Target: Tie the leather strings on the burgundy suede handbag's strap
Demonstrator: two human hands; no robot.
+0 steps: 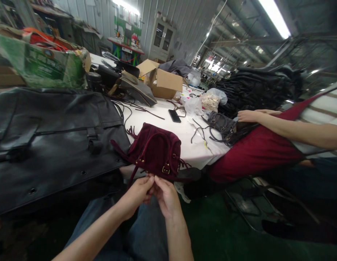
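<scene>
Burgundy suede bag [154, 150] is lying at the near edge of the white desk [195, 145], drooping slightly over it toward the person. Its thin strap is trailing down off the left side, and small gold buckles are showing on the near face. Left hand [138, 192] and right hand [165, 194] are meeting just below the bag's lower edge, fingertips pressed together and pinching something small there; what exactly is being pinched is too small to tell. Both forearms are rising from the lap, over blue jeans.

Left of the bag, a large black leather piece [49, 137] is spreading across the desk, its corner touching the bag. Farther back, a black phone [174, 115] is lying flat among loose dark cords. An open cardboard box [164, 83] is sitting behind it.

At right, a co-worker's hand [247, 116] is resting beside a grey bag [221, 123], well apart from the burgundy one.
</scene>
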